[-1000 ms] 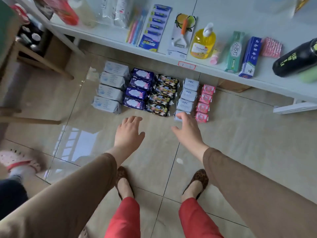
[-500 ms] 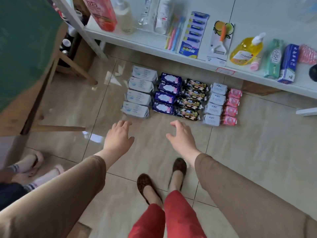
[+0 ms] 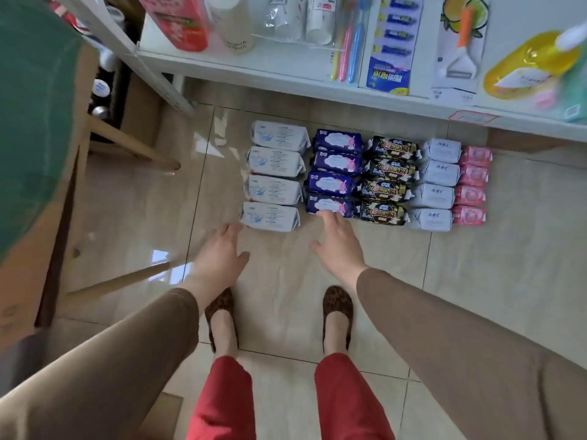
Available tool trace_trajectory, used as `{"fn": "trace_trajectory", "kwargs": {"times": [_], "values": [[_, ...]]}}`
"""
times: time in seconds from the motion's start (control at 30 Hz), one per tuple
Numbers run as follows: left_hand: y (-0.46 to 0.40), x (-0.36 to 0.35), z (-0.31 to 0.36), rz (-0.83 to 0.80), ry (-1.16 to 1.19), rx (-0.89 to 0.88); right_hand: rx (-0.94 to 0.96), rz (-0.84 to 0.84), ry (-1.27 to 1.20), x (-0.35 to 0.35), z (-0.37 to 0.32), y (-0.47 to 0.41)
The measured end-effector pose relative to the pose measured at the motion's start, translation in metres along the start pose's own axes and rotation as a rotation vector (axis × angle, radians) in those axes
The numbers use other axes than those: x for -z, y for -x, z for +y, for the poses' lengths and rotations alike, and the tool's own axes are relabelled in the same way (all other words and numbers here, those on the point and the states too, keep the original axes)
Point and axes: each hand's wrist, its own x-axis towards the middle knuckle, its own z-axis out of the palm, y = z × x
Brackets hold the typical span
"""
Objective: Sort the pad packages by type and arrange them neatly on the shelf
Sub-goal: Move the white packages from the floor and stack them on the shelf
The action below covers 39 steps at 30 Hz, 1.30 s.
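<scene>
Pad packages lie on the tiled floor in five tidy columns below a white shelf (image 3: pixel 286 77): white-blue packs (image 3: pixel 273 176), purple packs (image 3: pixel 333 173), black packs (image 3: pixel 386 182), pale "ABC" packs (image 3: pixel 436 185) and small pink packs (image 3: pixel 471 185). My left hand (image 3: pixel 219 252) hovers open just in front of the nearest white-blue pack, holding nothing. My right hand (image 3: pixel 338 242) is open too, its fingertips reaching the front edge of the nearest purple pack.
The shelf carries a red bottle (image 3: pixel 178 20), toothbrushes (image 3: pixel 346 42), a battery card (image 3: pixel 390 42), a peeler card (image 3: pixel 460 46) and a yellow soap bottle (image 3: pixel 533 65). A wooden stool leg (image 3: pixel 133 144) and a green board (image 3: pixel 31 106) stand at the left. My feet (image 3: pixel 279 315) are on the tiles.
The view has shifted left and closer. Both hands have moved forward toward the front row of packs; the right fingertips now reach the nearest purple pack.
</scene>
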Motion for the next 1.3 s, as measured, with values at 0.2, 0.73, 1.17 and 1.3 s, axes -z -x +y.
{"fn": "trace_trajectory", "kwargs": {"times": [0.2, 0.73, 1.17, 1.3], "values": [[-0.072, -0.001, -0.042, 0.0, -0.039, -0.171, -0.045, -0.014, 0.066, -0.055, -0.009, -0.057], [-0.242, -0.062, -0.062, 0.009, -0.227, -0.491, -0.082, 0.119, 0.445, -0.198, 0.011, -0.142], [-0.24, -0.108, -0.066, 0.155, -0.54, -0.408, 0.017, 0.088, 0.319, -0.229, 0.07, -0.108], [-0.223, -0.112, -0.069, 0.065, -0.314, -0.305, -0.046, 0.027, 0.106, -0.227, 0.076, -0.094]]}}
